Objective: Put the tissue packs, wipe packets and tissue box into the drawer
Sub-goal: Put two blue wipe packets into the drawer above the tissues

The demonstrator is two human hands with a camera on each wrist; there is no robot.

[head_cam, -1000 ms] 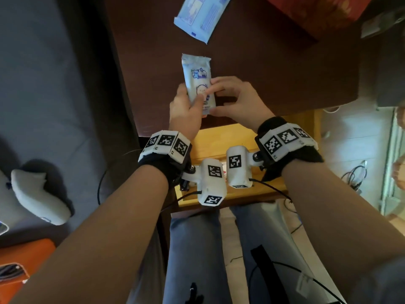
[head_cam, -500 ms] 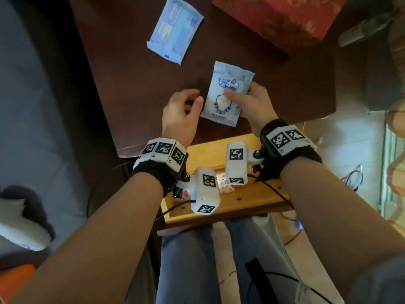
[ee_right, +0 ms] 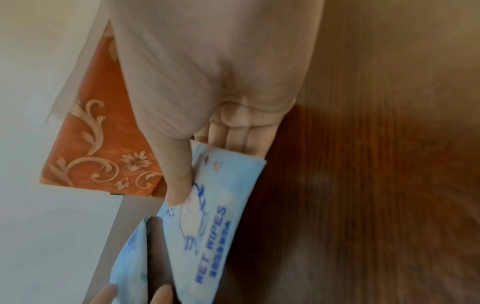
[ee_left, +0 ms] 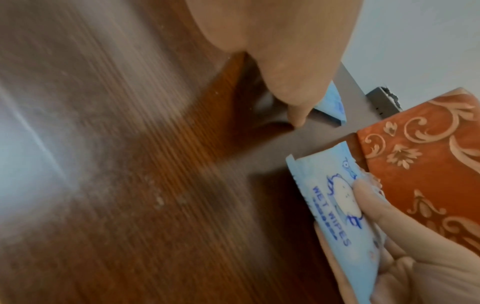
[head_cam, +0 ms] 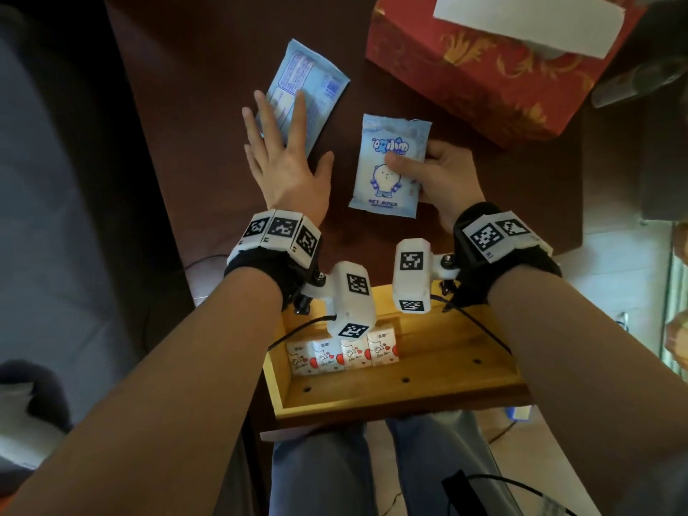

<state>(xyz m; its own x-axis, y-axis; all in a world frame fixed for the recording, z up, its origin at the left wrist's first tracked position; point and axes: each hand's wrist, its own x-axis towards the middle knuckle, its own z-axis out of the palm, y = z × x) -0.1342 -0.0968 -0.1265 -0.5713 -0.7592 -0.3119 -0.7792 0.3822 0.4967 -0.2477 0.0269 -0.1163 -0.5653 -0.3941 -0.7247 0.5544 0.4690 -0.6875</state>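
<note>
My right hand (head_cam: 428, 173) grips a pale blue wet wipes packet (head_cam: 389, 165) by its right edge, thumb across the front, just above the dark wooden tabletop (head_cam: 208, 76); the same packet (ee_right: 215, 216) (ee_left: 335, 207) shows in both wrist views. My left hand (head_cam: 283, 143) is spread flat, its straight fingers lying on the near end of a second blue wipe packet (head_cam: 309, 80) on the table. A red tissue box (head_cam: 480, 65) with gold scrolls sits at the back right. Below the table edge the wooden drawer (head_cam: 409, 392) stands open with several small tissue packs (head_cam: 342, 353) lined up inside.
My knees in grey trousers (head_cam: 335, 474) are under the drawer. A grey sofa (head_cam: 56, 180) lies to the left with a light slipper-like object (head_cam: 15, 407) on it. Cables (head_cam: 495, 433) trail on the floor at right.
The left hand has let go of the wet wipes packet and moved forward-left, flattening onto the second blue packet. The right hand keeps the wet wipes packet; the view has dropped, showing the drawer.
</note>
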